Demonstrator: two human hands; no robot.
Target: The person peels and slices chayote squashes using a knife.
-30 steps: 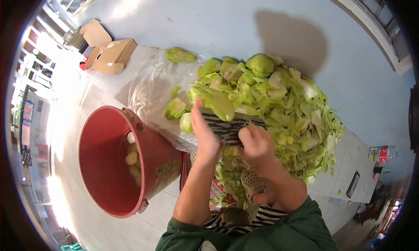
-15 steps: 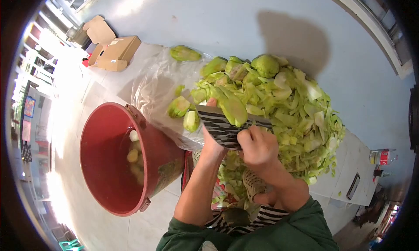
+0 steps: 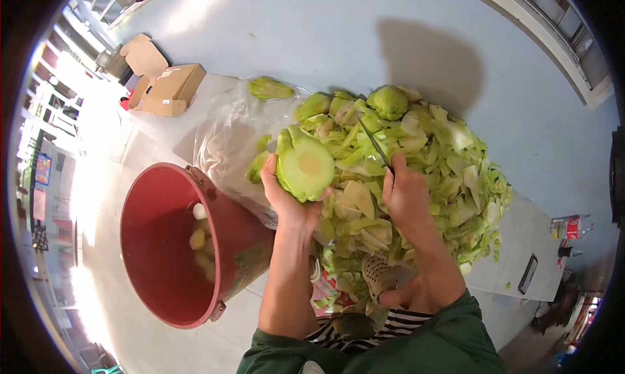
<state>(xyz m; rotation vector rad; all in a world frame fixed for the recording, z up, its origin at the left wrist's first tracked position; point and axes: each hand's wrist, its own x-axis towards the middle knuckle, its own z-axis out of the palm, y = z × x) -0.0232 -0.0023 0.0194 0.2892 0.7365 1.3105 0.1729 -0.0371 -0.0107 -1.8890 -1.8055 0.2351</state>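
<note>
We see a bright-green, rounded vegetable (image 3: 303,168), its cut face pale green with a tan centre. Yellow-green and cream mingle across the heap of thin vegetable peelings (image 3: 449,192). We note a dull-red plastic bucket (image 3: 159,260), dark-green cloth sleeves (image 3: 463,333), black-and-white striped fabric (image 3: 405,323) and a pale-blue wall (image 3: 293,35).

bright glare (image 3: 84,289) at left, soft shadow (image 3: 431,65), fisheye-curved edges

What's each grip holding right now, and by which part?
Left grip: chayote, cupped around its sides and lower end, cut face exposed. Right grip: knife, by the handle end, mostly hidden in the fist.
</note>
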